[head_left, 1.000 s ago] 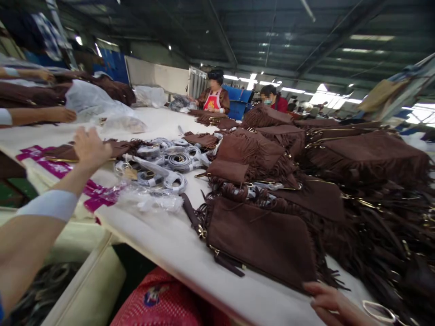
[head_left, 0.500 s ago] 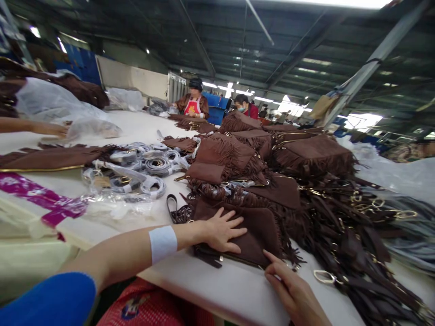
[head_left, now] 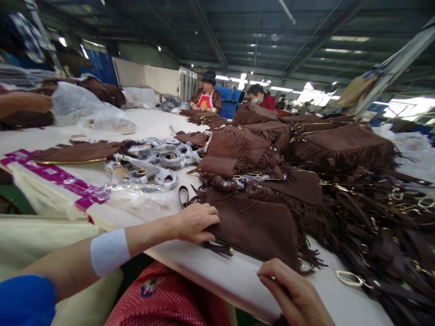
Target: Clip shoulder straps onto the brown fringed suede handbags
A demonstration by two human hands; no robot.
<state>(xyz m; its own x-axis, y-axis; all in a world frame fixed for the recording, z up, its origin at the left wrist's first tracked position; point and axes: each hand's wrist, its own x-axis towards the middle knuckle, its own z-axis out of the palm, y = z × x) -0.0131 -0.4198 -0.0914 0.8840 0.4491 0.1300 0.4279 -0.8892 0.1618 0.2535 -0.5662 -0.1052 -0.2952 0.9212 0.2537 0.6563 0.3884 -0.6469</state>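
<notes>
A flat brown fringed bag (head_left: 254,224) lies before me at the table's near edge, a gold zip along its lower side. At its left end, my left hand (head_left: 195,222) has its fingers curled over the edge, closed on the bag. Below the bag's front edge, my right hand (head_left: 297,290) is closed in a pinch of thumb and forefinger, apart from the bag; what it holds, if anything, is too small to make out. A dark tassel (head_left: 219,249) hangs out under the left hand, and a strap loop (head_left: 183,195) stands beyond it.
More fringed bags (head_left: 234,149) are piled behind. Brown straps with gold clasps (head_left: 351,278) heap up at the right. Wrapped coiled straps (head_left: 170,158) lie left of centre, near another fringed bag (head_left: 78,152). Another person's arm (head_left: 25,104) reaches in at far left; two people sit across.
My left hand has slid left from flat on the bag to its left end, its spread fingers now curled. My right hand has come away from the bag's lower edge. The view has shifted left.
</notes>
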